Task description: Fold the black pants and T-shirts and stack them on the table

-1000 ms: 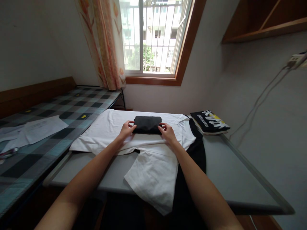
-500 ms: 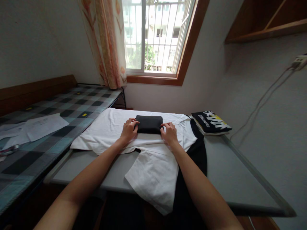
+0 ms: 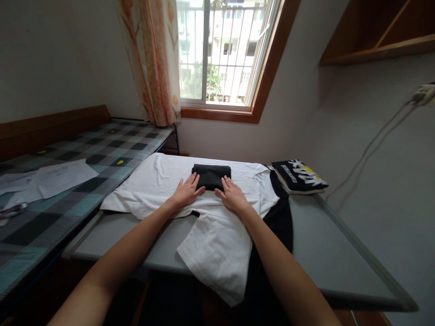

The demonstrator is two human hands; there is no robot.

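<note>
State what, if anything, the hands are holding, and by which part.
Nothing is held: the left hand and right hand lie open, touching the folded black cloth without gripping it.

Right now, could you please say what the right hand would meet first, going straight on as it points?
The right hand would first meet the black, folded rectangular fabric bundle; the fingertips seem to rest on it.

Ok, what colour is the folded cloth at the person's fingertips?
The folded cloth is black; the head view shows it best.
</note>
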